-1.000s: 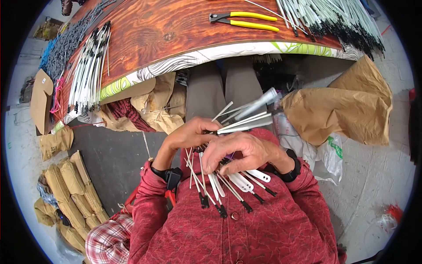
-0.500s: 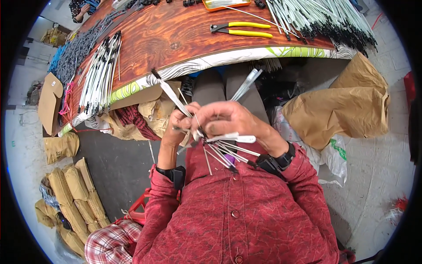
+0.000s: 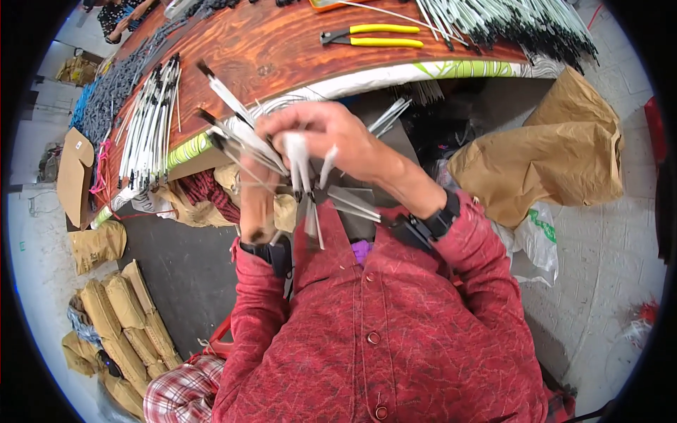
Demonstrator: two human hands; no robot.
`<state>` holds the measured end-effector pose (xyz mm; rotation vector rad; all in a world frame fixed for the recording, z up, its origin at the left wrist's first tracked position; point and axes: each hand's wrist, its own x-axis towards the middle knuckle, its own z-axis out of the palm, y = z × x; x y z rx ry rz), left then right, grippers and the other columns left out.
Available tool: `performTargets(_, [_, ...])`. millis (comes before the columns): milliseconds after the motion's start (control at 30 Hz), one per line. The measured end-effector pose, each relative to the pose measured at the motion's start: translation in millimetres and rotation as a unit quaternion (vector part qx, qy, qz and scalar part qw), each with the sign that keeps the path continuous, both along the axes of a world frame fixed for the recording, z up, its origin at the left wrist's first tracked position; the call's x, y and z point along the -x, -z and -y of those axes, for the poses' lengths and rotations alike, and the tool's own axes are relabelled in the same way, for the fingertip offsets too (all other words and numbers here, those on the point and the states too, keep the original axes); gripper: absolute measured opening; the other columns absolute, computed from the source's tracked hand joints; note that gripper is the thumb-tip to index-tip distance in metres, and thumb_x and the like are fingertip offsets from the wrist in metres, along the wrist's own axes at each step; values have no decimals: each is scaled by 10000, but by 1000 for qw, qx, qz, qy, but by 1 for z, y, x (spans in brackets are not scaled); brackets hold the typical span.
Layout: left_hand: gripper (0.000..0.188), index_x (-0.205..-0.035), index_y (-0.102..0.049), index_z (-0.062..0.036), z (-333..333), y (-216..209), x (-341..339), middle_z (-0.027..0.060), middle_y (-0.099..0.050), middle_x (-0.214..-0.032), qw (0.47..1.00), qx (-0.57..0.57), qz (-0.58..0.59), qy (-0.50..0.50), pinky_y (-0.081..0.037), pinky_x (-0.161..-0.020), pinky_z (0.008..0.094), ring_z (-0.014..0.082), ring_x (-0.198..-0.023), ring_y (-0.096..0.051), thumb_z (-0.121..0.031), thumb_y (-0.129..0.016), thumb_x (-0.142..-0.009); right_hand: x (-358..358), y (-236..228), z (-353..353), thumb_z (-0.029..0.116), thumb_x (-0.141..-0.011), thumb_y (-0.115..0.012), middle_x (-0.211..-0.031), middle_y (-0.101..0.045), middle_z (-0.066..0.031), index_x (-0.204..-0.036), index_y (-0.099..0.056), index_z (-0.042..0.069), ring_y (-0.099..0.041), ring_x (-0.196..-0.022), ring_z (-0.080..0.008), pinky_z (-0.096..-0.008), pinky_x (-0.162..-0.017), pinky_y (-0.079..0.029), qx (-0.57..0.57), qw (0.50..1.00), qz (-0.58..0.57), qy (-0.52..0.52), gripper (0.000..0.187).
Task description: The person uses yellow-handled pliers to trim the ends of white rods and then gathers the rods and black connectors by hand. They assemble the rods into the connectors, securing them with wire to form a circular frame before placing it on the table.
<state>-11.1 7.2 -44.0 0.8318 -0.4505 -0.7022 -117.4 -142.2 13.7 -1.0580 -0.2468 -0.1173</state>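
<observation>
A spiky bundle of thin white rods (image 3: 299,163) with black ends and clear plastic strips is held over my lap, just off the table edge. My right hand (image 3: 331,137) reaches across its top with curled fingers gripping some of the rods. Below and to the left, my left hand (image 3: 257,173) is closed about the bundle, smeared by motion and partly hidden by rods. Some rods fan out toward the upper left, others down toward my red shirt. How the rods join at the middle is hidden by the fingers.
Yellow-handled pliers (image 3: 384,37) lie on the wooden table (image 3: 264,53). A large pile of white rods (image 3: 493,25) is at the far right, a smaller bunch (image 3: 151,120) at the left beside dark grey pieces (image 3: 137,81). Brown paper (image 3: 543,155) bulges at right.
Both hands have moved up and left with the bundle, closer to the table edge. The bundle has turned, and more black-ended rods now point to the upper left.
</observation>
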Motion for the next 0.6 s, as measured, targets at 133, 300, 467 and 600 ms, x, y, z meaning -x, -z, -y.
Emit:
performTargets(133, [368, -1108, -649, 6, 28, -11, -13, 85, -677, -893, 985, -43, -78, -149, -544, -617, 264, 156, -718, -661, -328, -537, -1001, -29, -4, 2, 167, -951, -668, -934, -707, -44, -1123, -684, -33, -643, -772, -83, -246, -695, -539, 5, 997, -30, 69, 264])
performTargets(300, [490, -1253, -605, 34, 16, -5, 13, 84, -694, -914, 968, -109, 161, -161, -562, -645, 254, 158, -739, -686, -372, -452, -1025, -11, -11, 25, 169, -946, -671, -945, -713, -46, -1136, -689, -26, -653, -785, -84, -232, -718, -537, -7, 999, -32, -13, 272])
performTargets(467, [361, -1179, -651, 4, -38, 48, 73, 92, -649, -1087, 942, -210, 259, -39, -520, -764, 295, 140, -926, -623, -263, -640, -937, 46, 12, 32, 130, -922, -698, -907, -693, -54, -1113, -683, -28, -667, -819, -118, -247, -731, -538, 121, 983, -80, -111, 248])
performTargets(600, [198, -937, -676, -28, -39, 31, 81, 79, -616, -996, 976, -153, 121, 98, -441, -705, 280, 139, -838, -562, -188, -743, -840, 81, 16, 19, 60, -906, -702, -984, -689, -90, -1037, -680, -25, -667, -901, -141, -263, -782, -535, -6, 974, -193, -121, 158])
